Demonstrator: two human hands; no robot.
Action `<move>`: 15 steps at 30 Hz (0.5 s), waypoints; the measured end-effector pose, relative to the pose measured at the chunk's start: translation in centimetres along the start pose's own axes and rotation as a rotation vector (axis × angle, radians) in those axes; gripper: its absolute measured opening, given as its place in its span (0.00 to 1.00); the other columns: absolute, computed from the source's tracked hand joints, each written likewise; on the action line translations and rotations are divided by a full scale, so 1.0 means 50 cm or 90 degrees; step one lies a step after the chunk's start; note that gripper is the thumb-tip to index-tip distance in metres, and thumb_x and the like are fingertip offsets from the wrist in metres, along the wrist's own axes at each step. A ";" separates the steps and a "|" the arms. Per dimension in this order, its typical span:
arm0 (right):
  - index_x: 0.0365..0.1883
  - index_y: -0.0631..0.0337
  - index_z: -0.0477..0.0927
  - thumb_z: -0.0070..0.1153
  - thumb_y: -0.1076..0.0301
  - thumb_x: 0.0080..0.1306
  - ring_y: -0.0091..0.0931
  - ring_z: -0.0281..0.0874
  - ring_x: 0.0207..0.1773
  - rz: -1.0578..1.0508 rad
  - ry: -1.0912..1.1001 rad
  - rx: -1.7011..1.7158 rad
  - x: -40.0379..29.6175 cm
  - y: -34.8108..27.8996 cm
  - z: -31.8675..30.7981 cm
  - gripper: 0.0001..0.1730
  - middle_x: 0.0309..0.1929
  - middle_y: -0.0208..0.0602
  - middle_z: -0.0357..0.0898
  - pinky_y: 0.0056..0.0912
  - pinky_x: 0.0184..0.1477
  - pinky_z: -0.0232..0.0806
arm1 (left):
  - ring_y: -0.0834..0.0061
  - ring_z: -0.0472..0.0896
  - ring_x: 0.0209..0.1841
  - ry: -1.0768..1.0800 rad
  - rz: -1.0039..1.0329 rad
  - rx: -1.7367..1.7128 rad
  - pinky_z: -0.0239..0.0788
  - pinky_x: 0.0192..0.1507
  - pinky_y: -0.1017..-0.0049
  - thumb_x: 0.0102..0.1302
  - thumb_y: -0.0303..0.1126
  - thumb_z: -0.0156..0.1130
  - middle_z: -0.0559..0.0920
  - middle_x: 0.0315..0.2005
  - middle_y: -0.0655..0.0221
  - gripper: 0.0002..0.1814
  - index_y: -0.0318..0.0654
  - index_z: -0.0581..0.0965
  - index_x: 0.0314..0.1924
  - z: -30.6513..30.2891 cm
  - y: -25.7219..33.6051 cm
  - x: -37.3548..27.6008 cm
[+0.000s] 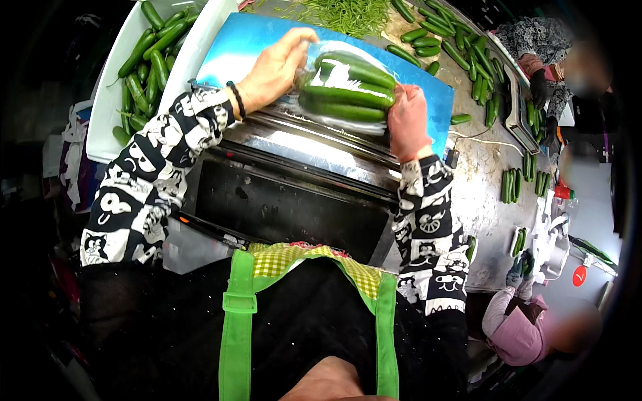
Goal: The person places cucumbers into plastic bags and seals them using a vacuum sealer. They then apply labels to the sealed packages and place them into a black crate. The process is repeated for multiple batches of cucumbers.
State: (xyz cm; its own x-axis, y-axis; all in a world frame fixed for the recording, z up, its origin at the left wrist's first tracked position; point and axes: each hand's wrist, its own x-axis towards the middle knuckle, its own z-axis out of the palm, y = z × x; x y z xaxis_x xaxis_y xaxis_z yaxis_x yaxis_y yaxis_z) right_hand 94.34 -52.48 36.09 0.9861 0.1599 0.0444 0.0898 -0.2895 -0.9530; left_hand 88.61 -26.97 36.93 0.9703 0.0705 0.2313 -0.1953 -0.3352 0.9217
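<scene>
A pack of several green cucumbers [346, 90], wrapped in glossy clear film, is held up between my hands. My left hand [273, 72], bare with a dark beaded bracelet at the wrist, grips the film at the left end. At the right end, my right hand [409, 120] in a thin reddish glove closes on the pack. Beneath it lie a bright blue sheet [241, 45] and the shiny metal top of a film-wrapping machine [301, 145]. The machine's dark flat plate [286, 210] sits nearer my body. My left fingertips are partly blurred.
A white bin [173, 85] of loose cucumbers stands at left. Green peppers [346, 17] are heaped at the back. Loose cucumbers [471, 55] and a scale [521, 120] lie on the metal table [476, 200] at right. Two co-workers [521, 331] [531, 40] handle cucumbers there.
</scene>
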 end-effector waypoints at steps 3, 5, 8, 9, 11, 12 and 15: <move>0.44 0.72 0.78 0.40 0.71 0.74 0.41 0.74 0.47 0.000 0.022 -0.066 0.004 0.014 -0.062 0.15 0.44 0.55 0.76 0.41 0.51 0.66 | 0.93 0.66 0.23 0.069 0.043 -0.127 0.57 0.21 0.89 0.80 0.37 0.48 0.71 0.24 0.82 0.11 0.48 0.75 0.54 0.038 0.066 0.014; 0.47 0.71 0.79 0.45 0.74 0.68 0.43 0.74 0.50 -0.492 -0.038 -0.526 -0.058 -0.053 -0.161 0.15 0.46 0.52 0.77 0.41 0.54 0.67 | 0.92 0.69 0.25 0.129 0.042 -0.120 0.62 0.24 0.87 0.79 0.39 0.51 0.73 0.24 0.82 0.11 0.46 0.77 0.52 0.077 0.140 -0.017; 0.54 0.70 0.76 0.47 0.64 0.72 0.36 0.77 0.52 -0.260 -0.081 -0.280 -0.225 -0.168 -0.246 0.19 0.49 0.47 0.78 0.38 0.54 0.70 | 0.87 0.70 0.29 0.122 0.090 -0.146 0.67 0.33 0.83 0.77 0.34 0.52 0.73 0.25 0.79 0.10 0.40 0.77 0.51 0.165 0.238 -0.089; 0.57 0.70 0.74 0.47 0.60 0.74 0.33 0.78 0.54 -0.080 -0.065 -0.028 -0.284 -0.181 -0.263 0.22 0.51 0.46 0.79 0.38 0.55 0.72 | 0.83 0.73 0.30 0.008 -0.009 -0.175 0.70 0.35 0.78 0.77 0.32 0.52 0.78 0.28 0.73 0.10 0.36 0.77 0.51 0.164 0.286 -0.118; 0.63 0.71 0.69 0.48 0.56 0.76 0.33 0.80 0.54 0.121 0.026 0.137 -0.384 -0.174 -0.265 0.27 0.55 0.47 0.78 0.38 0.56 0.74 | 0.72 0.79 0.29 0.006 0.019 -0.160 0.71 0.34 0.74 0.72 0.28 0.56 0.81 0.30 0.60 0.09 0.33 0.79 0.48 0.174 0.308 -0.179; 0.63 0.74 0.67 0.46 0.58 0.77 0.36 0.81 0.52 0.172 0.057 0.112 -0.422 -0.160 -0.251 0.27 0.55 0.47 0.78 0.39 0.56 0.74 | 0.70 0.79 0.32 0.016 -0.001 -0.115 0.71 0.36 0.73 0.71 0.26 0.57 0.81 0.32 0.60 0.08 0.34 0.79 0.46 0.176 0.307 -0.217; 0.58 0.73 0.74 0.43 0.63 0.75 0.36 0.82 0.49 -0.047 -0.276 -0.191 -0.446 -0.060 -0.210 0.22 0.49 0.47 0.82 0.35 0.53 0.73 | 0.66 0.78 0.41 0.055 -0.062 0.154 0.70 0.46 0.73 0.68 0.24 0.57 0.79 0.37 0.62 0.06 0.35 0.82 0.42 0.139 0.225 -0.337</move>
State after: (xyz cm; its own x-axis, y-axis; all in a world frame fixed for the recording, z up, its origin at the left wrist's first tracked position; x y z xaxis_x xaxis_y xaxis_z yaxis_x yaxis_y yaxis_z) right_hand 73.52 -65.10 41.12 0.8335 0.5466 -0.0809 0.2550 -0.5104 -0.8213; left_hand 71.07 -38.43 41.22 0.9650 0.1901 0.1806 -0.0518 -0.5370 0.8420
